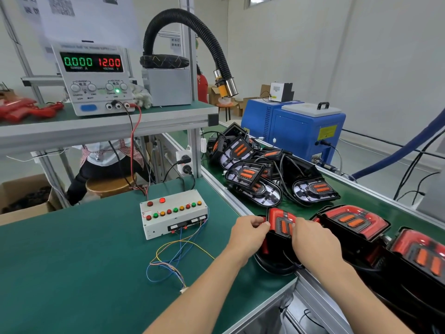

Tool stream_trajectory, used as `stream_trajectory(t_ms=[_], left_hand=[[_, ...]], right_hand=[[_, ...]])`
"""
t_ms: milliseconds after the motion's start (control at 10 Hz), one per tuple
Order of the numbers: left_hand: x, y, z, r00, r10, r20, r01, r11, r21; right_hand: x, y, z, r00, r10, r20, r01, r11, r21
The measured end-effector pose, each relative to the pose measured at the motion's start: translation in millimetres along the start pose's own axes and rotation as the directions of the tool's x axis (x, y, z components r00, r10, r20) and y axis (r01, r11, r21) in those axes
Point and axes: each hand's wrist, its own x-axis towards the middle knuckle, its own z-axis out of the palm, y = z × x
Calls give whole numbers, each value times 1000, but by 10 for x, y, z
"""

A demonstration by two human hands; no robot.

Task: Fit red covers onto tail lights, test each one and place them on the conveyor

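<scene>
Tail light (280,237) sat at desk's (72,261) right edge, against the conveyor (375,189) rail. Your left hand (249,233) pinched its red cover (277,216); right hand (313,239) gripped the top. Bare desk lay left.

Your right hand (310,239) covers the lower part of the tail light (280,227). The covered light (423,259) runs off the right edge. The posted sheets' (60,6) print is too blurred to read.

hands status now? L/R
Left hand: gripping the left edge of the tail light.
Right hand: gripping the same tail light's right side.
</scene>
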Motion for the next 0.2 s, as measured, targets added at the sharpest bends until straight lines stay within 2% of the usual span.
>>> stream_trajectory(t_ms=[200], left_hand=[[-31,23,15,1000,3,11,-3,1000,17]], right_hand=[[-17,9,29,1000,6,-14,-6,1000,-11]])
